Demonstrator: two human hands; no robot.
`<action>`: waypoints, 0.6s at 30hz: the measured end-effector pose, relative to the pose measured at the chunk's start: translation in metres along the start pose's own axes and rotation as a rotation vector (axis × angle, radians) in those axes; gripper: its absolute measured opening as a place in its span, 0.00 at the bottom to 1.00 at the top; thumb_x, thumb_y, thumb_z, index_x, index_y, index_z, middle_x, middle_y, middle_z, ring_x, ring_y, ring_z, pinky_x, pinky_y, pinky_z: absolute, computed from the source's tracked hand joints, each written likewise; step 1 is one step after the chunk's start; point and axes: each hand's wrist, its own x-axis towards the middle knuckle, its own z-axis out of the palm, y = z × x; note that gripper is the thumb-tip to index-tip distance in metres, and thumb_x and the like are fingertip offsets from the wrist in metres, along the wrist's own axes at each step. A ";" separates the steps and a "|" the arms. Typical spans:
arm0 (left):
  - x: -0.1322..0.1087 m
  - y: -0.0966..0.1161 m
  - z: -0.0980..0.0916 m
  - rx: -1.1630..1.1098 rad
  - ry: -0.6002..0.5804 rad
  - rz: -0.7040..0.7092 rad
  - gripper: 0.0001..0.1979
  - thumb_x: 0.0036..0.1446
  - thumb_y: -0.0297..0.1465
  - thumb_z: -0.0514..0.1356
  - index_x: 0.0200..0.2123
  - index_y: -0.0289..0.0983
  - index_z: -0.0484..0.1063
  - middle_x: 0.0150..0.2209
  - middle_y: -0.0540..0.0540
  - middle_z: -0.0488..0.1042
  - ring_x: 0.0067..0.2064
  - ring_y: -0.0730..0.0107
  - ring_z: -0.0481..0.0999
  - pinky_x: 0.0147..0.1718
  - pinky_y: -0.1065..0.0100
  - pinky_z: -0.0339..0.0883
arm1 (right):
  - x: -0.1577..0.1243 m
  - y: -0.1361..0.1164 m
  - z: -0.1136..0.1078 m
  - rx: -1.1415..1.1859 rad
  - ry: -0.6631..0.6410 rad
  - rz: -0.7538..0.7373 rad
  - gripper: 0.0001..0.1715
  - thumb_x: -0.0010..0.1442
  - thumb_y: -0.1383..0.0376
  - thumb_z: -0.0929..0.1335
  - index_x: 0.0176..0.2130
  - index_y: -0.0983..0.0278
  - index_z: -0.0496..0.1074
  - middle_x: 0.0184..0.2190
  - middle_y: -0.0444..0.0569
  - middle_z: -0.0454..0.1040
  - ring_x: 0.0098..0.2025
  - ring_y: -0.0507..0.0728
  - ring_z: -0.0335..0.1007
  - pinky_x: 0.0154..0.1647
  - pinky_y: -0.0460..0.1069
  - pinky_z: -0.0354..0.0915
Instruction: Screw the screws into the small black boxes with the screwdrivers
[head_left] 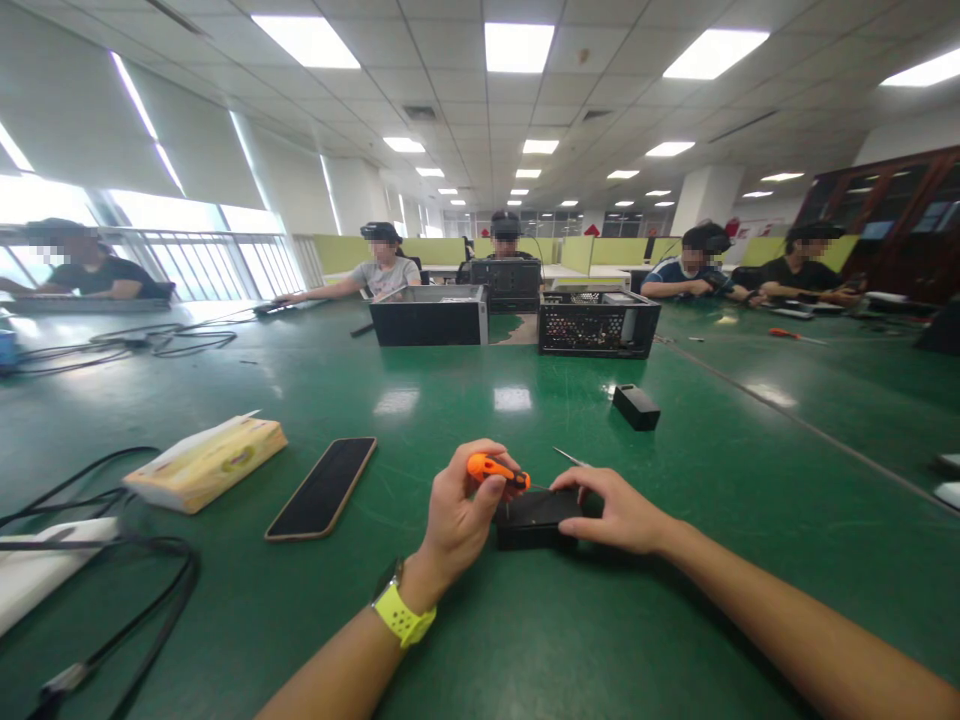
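Observation:
An orange-and-black screwdriver [499,473] is gripped in my left hand [461,505], its handle tilted and its thin shaft pointing right over a black box. The black box [536,520] lies on the green table in front of me. My right hand [611,508] holds the box's right end between thumb and fingers. Just behind the right fingers lies a thin metal tool [568,456], its near end hidden by the hand. Where the screwdriver's tip ends is too small to tell.
Left of my hands lie a phone [322,490], a tissue pack [210,460] and black cables [161,590]. Ahead are a small black block [637,407] and open computer cases [430,318], [598,325]. Several people sit around the green table [450,410].

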 end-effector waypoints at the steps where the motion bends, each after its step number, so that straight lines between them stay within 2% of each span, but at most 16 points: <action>1: 0.000 0.000 -0.001 0.014 -0.006 0.011 0.15 0.62 0.40 0.56 0.47 0.37 0.65 0.37 0.45 0.73 0.33 0.69 0.77 0.30 0.69 0.74 | 0.000 -0.001 0.000 -0.002 0.001 0.000 0.22 0.52 0.58 0.73 0.46 0.64 0.72 0.40 0.48 0.76 0.38 0.56 0.70 0.41 0.50 0.63; 6: 0.009 0.009 -0.004 0.301 -0.012 0.114 0.14 0.60 0.39 0.60 0.43 0.36 0.72 0.37 0.44 0.73 0.36 0.67 0.75 0.35 0.69 0.71 | -0.001 -0.003 -0.002 -0.011 0.005 0.003 0.22 0.52 0.59 0.73 0.45 0.64 0.73 0.40 0.49 0.76 0.38 0.57 0.70 0.41 0.50 0.63; 8: 0.019 0.015 -0.004 0.402 -0.012 0.138 0.12 0.57 0.37 0.63 0.41 0.36 0.73 0.34 0.46 0.73 0.33 0.70 0.74 0.34 0.70 0.70 | -0.001 -0.004 -0.002 -0.018 0.014 0.007 0.22 0.52 0.59 0.73 0.45 0.64 0.73 0.40 0.49 0.76 0.38 0.57 0.70 0.41 0.50 0.63; 10: 0.033 0.020 -0.003 0.408 -0.045 0.114 0.17 0.54 0.36 0.66 0.45 0.36 0.71 0.32 0.48 0.74 0.30 0.73 0.73 0.32 0.72 0.70 | -0.001 -0.003 -0.002 -0.020 0.020 0.010 0.22 0.52 0.59 0.73 0.45 0.64 0.72 0.39 0.48 0.76 0.37 0.56 0.70 0.41 0.51 0.64; 12: 0.048 0.025 -0.001 0.358 -0.119 0.096 0.23 0.52 0.36 0.67 0.48 0.37 0.66 0.29 0.51 0.74 0.28 0.74 0.74 0.29 0.73 0.70 | -0.001 -0.003 -0.002 -0.014 0.024 0.014 0.22 0.51 0.59 0.74 0.45 0.64 0.72 0.39 0.48 0.76 0.37 0.56 0.70 0.40 0.50 0.64; 16: 0.081 0.037 0.006 0.510 -0.362 0.160 0.16 0.50 0.37 0.68 0.40 0.36 0.71 0.29 0.51 0.74 0.25 0.77 0.70 0.26 0.75 0.66 | 0.000 0.000 -0.001 0.006 0.033 0.012 0.22 0.51 0.58 0.73 0.44 0.65 0.72 0.39 0.49 0.75 0.38 0.57 0.70 0.40 0.50 0.64; 18: 0.093 0.043 0.009 0.658 -0.412 0.238 0.14 0.51 0.37 0.68 0.39 0.37 0.74 0.31 0.50 0.73 0.26 0.77 0.68 0.27 0.73 0.64 | 0.000 0.002 0.000 0.004 0.036 0.012 0.22 0.51 0.58 0.73 0.44 0.65 0.72 0.38 0.49 0.75 0.37 0.57 0.70 0.40 0.50 0.64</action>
